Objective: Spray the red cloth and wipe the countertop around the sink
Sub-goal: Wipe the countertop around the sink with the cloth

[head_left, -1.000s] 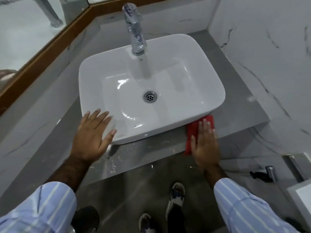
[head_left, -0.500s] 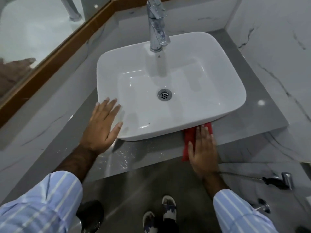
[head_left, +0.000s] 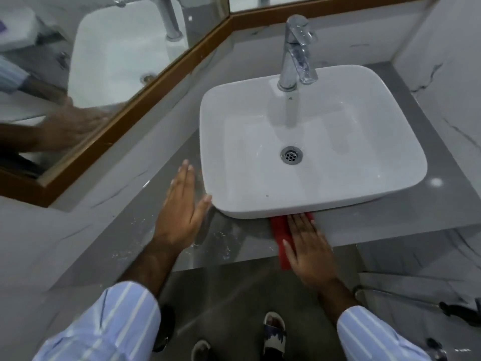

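A white rectangular sink (head_left: 400, 162) sits on the grey countertop (head_left: 377, 225). The red cloth (head_left: 278, 230) lies on the counter's front strip just below the sink's front rim, hanging slightly over the edge. My right hand (head_left: 308, 250) presses flat on the cloth, fingers pointing at the sink. My left hand (head_left: 181, 209) rests flat on the counter at the sink's front left corner, fingers together, thumb near the rim, holding nothing. No spray bottle is visible.
Water droplets (head_left: 221, 241) speckle the counter between my hands. A chrome faucet (head_left: 295, 53) stands at the sink's back. A wood-framed mirror (head_left: 145, 82) runs along the left wall. Marble wall on the right; a hand sprayer hose (head_left: 447, 308) below right; my sandalled feet (head_left: 273, 332) on the floor.
My right hand has slid the red cloth leftward along the counter's front strip under the sink. My left hand has shifted off the sink rim onto the counter beside it.
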The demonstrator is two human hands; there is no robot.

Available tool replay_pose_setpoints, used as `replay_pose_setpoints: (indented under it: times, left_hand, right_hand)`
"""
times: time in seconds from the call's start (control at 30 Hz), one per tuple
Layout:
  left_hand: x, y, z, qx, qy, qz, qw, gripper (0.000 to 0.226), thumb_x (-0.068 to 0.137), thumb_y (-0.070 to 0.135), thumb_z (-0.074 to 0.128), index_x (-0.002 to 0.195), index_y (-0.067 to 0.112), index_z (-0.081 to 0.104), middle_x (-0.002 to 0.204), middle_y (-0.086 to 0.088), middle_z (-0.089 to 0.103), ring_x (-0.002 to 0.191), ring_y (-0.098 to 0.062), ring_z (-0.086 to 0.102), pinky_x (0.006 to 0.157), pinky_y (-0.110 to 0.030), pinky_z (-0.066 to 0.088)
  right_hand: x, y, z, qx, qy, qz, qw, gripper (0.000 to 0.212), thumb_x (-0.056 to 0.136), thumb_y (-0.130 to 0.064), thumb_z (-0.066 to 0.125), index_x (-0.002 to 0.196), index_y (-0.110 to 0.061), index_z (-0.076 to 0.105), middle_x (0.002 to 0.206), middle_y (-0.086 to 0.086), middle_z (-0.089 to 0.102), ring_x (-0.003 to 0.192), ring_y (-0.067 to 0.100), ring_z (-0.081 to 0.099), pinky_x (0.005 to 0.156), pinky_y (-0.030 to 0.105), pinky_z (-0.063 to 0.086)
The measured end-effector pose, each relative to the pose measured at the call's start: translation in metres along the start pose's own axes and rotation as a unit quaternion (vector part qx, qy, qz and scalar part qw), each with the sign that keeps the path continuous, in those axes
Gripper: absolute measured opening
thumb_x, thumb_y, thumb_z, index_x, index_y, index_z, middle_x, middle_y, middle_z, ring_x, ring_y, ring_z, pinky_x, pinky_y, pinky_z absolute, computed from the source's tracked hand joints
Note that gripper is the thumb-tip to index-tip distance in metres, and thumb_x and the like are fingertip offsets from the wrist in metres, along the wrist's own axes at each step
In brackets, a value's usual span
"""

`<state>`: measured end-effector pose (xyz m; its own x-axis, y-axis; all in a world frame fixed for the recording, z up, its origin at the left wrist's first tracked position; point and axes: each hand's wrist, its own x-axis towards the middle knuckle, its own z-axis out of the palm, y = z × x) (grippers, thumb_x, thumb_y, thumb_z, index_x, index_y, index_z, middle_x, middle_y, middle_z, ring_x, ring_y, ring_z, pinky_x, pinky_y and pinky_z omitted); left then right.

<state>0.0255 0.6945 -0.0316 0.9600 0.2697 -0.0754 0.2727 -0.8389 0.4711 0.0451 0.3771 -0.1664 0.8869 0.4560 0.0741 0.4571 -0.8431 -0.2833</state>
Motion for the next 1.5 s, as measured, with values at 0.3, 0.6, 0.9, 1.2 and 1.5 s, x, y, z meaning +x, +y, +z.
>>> replay_pose_setpoints:
  times: [0.3, 0.6, 0.9, 1.2, 1.5]
  left_hand:
    - [-0.038, -0.128, -0.069, 0.255, 0.014, 0.049, 0.966, 0.091, 0.100, 0.068, 0.017, 0.162, 0.002, 0.025, 0.171, -0.018, 0.021, 0.159, -0.033, 0.017, 0.128, -0.055, 0.017]
    - [-0.043, -0.192, -0.122, 0.363, -0.017, 0.069, 0.929, 0.091, 0.098, 0.064, 0.023, 0.160, -0.002, 0.024, 0.169, -0.022, 0.024, 0.153, -0.027, 0.017, 0.112, -0.057, 0.039]
    - [-0.074, -0.220, -0.137, 0.402, 0.013, 0.100, 0.910, 0.086, 0.098, 0.059, 0.029, 0.157, -0.003, 0.033, 0.164, -0.024, 0.036, 0.150, -0.040, 0.037, 0.129, -0.041, 0.001]
    - [-0.094, -0.252, -0.146, 0.480, 0.042, 0.123, 0.868, 0.081, 0.104, 0.051, 0.030, 0.160, -0.007, 0.022, 0.167, -0.028, 0.024, 0.155, -0.040, 0.017, 0.129, -0.045, 0.002]
    - [-0.091, -0.257, -0.135, 0.567, 0.136, 0.136, 0.801, 0.081, 0.104, 0.054, 0.039, 0.159, -0.005, 0.029, 0.166, -0.024, 0.032, 0.153, -0.037, 0.033, 0.123, -0.046, 0.027]
  right_hand:
    - [0.028, -0.135, 0.034, 0.002, -0.079, -0.059, 0.995, 0.065, 0.110, -0.048, 0.022, 0.163, -0.011, 0.029, 0.166, 0.010, 0.038, 0.155, 0.028, 0.035, 0.128, 0.050, 0.024]
    - [0.013, -0.120, 0.022, -0.039, -0.133, -0.085, 0.987, 0.068, 0.110, -0.050, 0.023, 0.166, -0.013, 0.009, 0.174, 0.004, 0.011, 0.161, 0.019, 0.006, 0.130, 0.042, 0.006]
    - [0.153, -0.214, 0.061, -0.008, -0.139, -0.147, 0.979, 0.068, 0.109, -0.042, 0.027, 0.165, -0.005, 0.013, 0.175, 0.013, 0.012, 0.162, 0.027, 0.006, 0.132, 0.047, 0.008]
    - [0.110, -0.231, 0.061, -0.033, -0.108, -0.056, 0.992, 0.069, 0.109, -0.042, 0.025, 0.164, -0.003, 0.012, 0.174, 0.015, 0.011, 0.162, 0.029, 0.007, 0.131, 0.047, 0.012]
    - [0.168, -0.245, 0.069, -0.035, -0.110, -0.019, 0.993, 0.071, 0.107, -0.045, 0.022, 0.165, -0.004, 0.010, 0.175, 0.016, 0.008, 0.162, 0.028, 0.005, 0.131, 0.048, 0.009]
